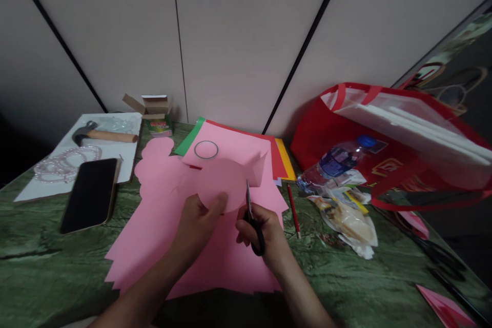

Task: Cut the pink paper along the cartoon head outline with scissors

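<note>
A rounded piece of pink paper [221, 179] is pinched in my left hand [202, 215], the thumb lying on top of it. My right hand [263, 233] grips a pair of black-handled scissors [249, 200], blades pointing away from me along the paper's right edge. A pointed flap of pink paper [258, 170] stands up just beyond the blades. Below both hands lie large cut pink sheets [154, 225] with a scalloped outline at the upper left. A thin dark ring [206, 149] rests on the pink paper farther back.
Left are a black phone [91, 192], a hammer [111, 135], bead strings [63, 164] and an opened small box [158, 120]. Right are a red pencil [293, 211], a water bottle [334, 161], crumpled wrappers [351, 218] and a red bag [319, 130]. A wall [230, 46] rises behind.
</note>
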Demonstrator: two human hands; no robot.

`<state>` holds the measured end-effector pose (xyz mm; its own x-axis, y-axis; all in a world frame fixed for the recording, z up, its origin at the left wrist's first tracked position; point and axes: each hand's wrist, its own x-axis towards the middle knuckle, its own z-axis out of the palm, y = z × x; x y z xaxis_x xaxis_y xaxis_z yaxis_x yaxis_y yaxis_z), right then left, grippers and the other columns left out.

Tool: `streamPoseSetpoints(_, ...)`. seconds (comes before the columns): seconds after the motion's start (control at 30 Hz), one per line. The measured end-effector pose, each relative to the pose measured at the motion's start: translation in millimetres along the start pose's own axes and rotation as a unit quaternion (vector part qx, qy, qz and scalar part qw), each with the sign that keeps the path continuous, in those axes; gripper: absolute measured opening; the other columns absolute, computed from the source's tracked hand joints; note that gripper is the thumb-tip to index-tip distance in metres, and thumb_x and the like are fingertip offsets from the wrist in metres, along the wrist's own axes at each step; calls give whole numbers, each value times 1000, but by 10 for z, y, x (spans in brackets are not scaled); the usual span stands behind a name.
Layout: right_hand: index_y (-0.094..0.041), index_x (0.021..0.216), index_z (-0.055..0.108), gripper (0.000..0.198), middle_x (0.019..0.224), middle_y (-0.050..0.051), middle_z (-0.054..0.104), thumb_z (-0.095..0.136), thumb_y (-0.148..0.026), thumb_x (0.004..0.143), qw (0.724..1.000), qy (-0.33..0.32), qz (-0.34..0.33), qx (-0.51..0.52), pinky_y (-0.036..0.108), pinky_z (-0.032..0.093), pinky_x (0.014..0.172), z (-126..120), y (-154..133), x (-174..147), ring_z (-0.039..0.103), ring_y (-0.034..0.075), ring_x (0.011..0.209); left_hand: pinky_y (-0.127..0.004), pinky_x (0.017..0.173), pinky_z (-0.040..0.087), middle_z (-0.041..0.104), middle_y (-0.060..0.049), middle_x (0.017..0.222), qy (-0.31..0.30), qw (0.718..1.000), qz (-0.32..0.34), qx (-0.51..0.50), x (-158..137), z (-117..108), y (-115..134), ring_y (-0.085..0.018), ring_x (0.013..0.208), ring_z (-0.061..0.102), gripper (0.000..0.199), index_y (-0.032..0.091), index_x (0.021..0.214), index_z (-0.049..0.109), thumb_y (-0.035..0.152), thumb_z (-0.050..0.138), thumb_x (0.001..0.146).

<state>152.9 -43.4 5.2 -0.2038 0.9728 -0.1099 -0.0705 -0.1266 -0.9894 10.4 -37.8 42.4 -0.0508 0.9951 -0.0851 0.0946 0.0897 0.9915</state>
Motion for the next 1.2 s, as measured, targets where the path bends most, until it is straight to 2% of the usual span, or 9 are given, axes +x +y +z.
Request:
streamPoseSetpoints(0.33, -18, 63, 54, 25, 45, -7, 47, 70, -37, 66, 1000, 6, -7, 9, 20, 37, 36, 16, 12, -1, 45, 8, 37, -25, 51, 43, 58, 0, 52, -5, 1000, 2, 15, -24, 6, 8, -15, 53, 56, 34, 16, 55, 55, 40, 50, 80)
streamPoseSetpoints(0.5, -18, 64, 54, 26, 45, -8, 46, 71, -38, 66, 1000, 8, -8, 24, 20, 37, 37, 1, 46, -3, 46, 8, 36, -25, 49, 42, 54, 1, 51, 28, 999, 2, 22, -13, 22, -10, -15, 52, 53, 35, 18, 52, 50, 43, 52, 77)
streamPoseSetpoints(0.63, -17, 65, 55, 26, 47, -7, 49, 71, -37, 67, 1000, 3, 0, 26, 18, 33, 35, 14, 64, -15, 48, 8, 37, -27, 53, 45, 59, -1, 56, 18, 998, -19, 49, -27, 54, -26, -18, 56, 58, 36, 18, 57, 53, 47, 52, 77)
streamPoseSetpoints(0.87, -17, 64, 55, 26, 48, -6, 51, 74, -36, 64, 999, -26, 12, 39, 20, 35, 38, 70, 30, -18, 48, 9, 39, -26, 53, 47, 63, 1, 57, 32, 999, -37, 5, -55, 88, 72, -17, 58, 61, 19, 19, 60, 58, 32, 57, 73)
streamPoseSetpoints(1.07, -18, 66, 53, 25, 53, -6, 50, 75, -29, 62, 999, 2, -16, 43, 22, 36, 47, 46, 40, 12, 46, 10, 49, -29, 58, 51, 67, -3, 58, -14, 996, -87, 15, -54, 84, 61, -21, 64, 65, 17, 17, 62, 63, 31, 58, 71)
streamPoseSetpoints(1.2, -18, 69, 53, 25, 57, -6, 51, 76, -26, 61, 998, 5, -14, 62, 22, 35, 50, 33, 73, 21, 45, 10, 53, -29, 63, 52, 70, -4, 66, -18, 996, -84, 25, -56, 92, 92, -22, 71, 66, 14, 17, 67, 64, 30, 59, 70)
